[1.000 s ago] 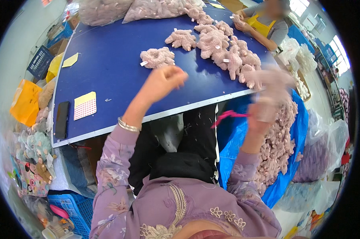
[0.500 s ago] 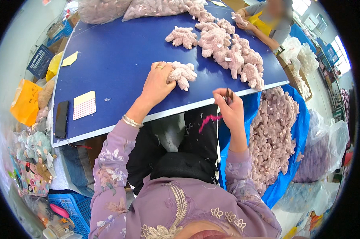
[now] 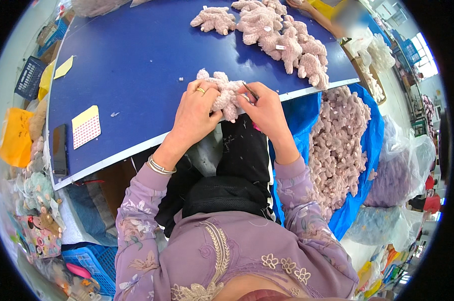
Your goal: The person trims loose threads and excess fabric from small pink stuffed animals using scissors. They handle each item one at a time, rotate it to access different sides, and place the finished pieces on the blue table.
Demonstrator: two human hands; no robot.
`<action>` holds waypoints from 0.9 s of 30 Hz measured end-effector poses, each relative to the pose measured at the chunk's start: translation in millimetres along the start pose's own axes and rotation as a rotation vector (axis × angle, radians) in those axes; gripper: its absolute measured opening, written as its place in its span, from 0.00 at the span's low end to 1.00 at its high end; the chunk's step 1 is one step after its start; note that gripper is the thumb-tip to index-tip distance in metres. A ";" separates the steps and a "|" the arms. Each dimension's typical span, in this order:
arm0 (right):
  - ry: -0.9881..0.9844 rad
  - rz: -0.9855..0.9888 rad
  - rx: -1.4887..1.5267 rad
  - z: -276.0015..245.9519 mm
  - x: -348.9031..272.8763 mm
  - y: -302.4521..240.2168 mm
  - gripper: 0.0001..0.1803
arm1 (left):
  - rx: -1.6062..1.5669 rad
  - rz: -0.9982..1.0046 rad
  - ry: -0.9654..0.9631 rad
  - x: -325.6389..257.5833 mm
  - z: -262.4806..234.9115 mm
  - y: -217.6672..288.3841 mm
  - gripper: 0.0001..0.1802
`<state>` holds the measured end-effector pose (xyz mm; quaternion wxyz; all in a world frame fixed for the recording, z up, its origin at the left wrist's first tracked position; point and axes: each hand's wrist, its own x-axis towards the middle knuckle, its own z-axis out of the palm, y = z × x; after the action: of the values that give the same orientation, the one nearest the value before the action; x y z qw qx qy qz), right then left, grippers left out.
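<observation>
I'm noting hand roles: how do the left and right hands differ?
The left hand wears a ring and bangles; none show on the right hand. The left hand holds a pink plush toy, while the right hand pinches a slim dark tool. Both have purple sleeves.

Wide fisheye view from the left camera of the pair on your head, looking steeply down and ahead, upright and unmirrored. Nearest the lens is the chest of your lilac embroidered sweatshirt (image 3: 247, 243), filling the bottom middle. Farther off, above centre, are your left hand (image 3: 194, 108) and right hand (image 3: 266, 109), seen from above at the near edge of the blue worktable (image 3: 131, 60). The tabletop runs away from you and is cropped by the upper edge. The view spreads to a dark blue plastic crate (image 3: 30, 77) on your left and a blue plastic sack (image 3: 348, 218) on your right, bending straight lines toward its black rim.
</observation>
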<state>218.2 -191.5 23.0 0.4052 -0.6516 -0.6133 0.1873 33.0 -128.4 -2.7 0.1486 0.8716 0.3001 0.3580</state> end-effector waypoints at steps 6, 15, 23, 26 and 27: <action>-0.192 0.001 -0.090 0.4 8.6 1.4 0.12 | 0.042 -0.066 -0.016 0.3 3.4 7.1 0.16; -0.270 0.220 0.953 -32.4 -2.1 5.4 0.10 | 0.123 -0.115 0.001 2.5 10.7 7.9 0.15; -0.050 -0.006 0.183 -20.8 -5.6 18.1 0.10 | 0.107 -0.115 0.029 1.2 13.3 6.0 0.16; -0.084 -0.067 0.045 -5.9 -5.6 17.9 0.11 | 0.107 -0.108 0.036 1.3 13.8 6.2 0.16; -0.092 -0.054 0.006 -4.6 -3.8 17.1 0.11 | 0.109 -0.113 0.031 1.0 13.4 6.6 0.16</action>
<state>232.0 -195.1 11.9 0.3834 -0.6242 -0.6481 0.2079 45.9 -133.5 -8.4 0.1162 0.8545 0.3699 0.3456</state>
